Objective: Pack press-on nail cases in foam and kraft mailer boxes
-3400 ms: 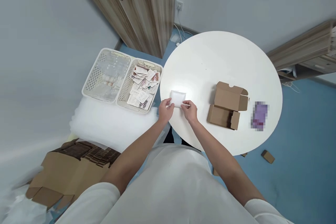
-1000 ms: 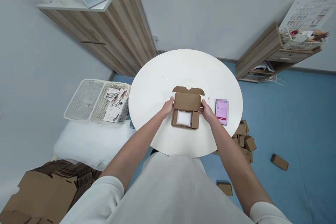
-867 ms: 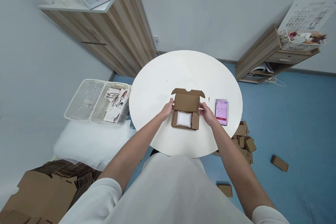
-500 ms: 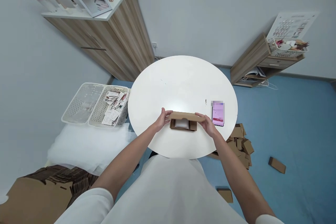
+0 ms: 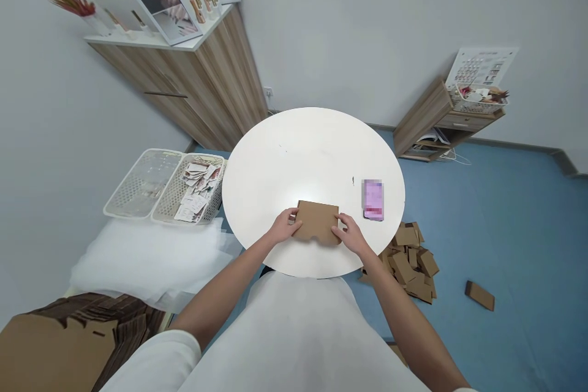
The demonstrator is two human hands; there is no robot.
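A brown cardboard box [image 5: 316, 222] lies on the round white table [image 5: 307, 153] close to its front edge. Its lid is folded down, hiding what is inside. My left hand [image 5: 283, 225] grips the box's left side, thumb on top and fingers along the edge. On the opposite side, my right hand [image 5: 349, 234] holds the right edge the same way. To the right of that hand lies a phone [image 5: 373, 201] with a pink, partly blurred screen.
Left of the table are a white basket [image 5: 160, 211] with paper cards, a stack of white foam sheets [image 5: 147, 260] and flattened cardboard [image 5: 50, 343]. Several boxes [image 5: 411, 263] are piled on the floor at right, with a lone box [image 5: 480, 295] farther out.
The lid has swung down toward me, covering the white padded item that showed inside the box. Both hands have come down with it to the box's sides. The view has shifted slightly.
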